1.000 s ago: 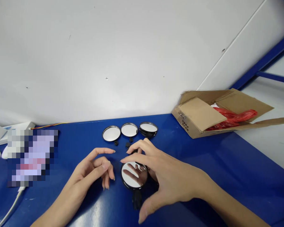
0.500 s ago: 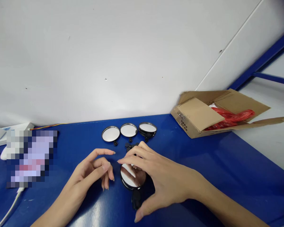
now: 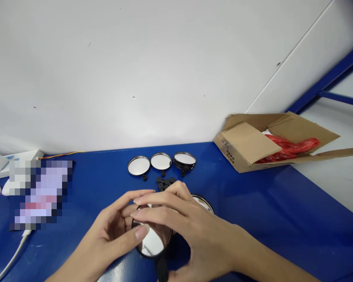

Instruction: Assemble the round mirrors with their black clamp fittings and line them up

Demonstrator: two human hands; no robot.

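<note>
A round black-rimmed mirror (image 3: 153,241) with a short black stem (image 3: 162,268) is tilted between my two hands, just above the blue table. My left hand (image 3: 108,231) grips its left edge, thumb on the glass and fingers behind. Over the top edge reach the fingers of my right hand (image 3: 191,227), while its thumb lies by the stem, partly cut off by the frame. Another round mirror (image 3: 204,201) shows behind my right hand, mostly covered. Just beyond my fingertips lies a cluster of small black round pieces (image 3: 164,183).
Farther back stand a left mirror (image 3: 139,166), a middle mirror (image 3: 161,161) and a right stack of mirrors (image 3: 184,158). An opened cardboard box (image 3: 238,156) holding a red plastic bag (image 3: 291,147) sits at the right. On the left lies a blurred-out phone (image 3: 44,196) with a white cable (image 3: 14,256).
My left hand has moved right and closed on the mirror's edge. The mirror has come up, tilted and shifted left, with my right hand around it. A second mirror now shows behind.
</note>
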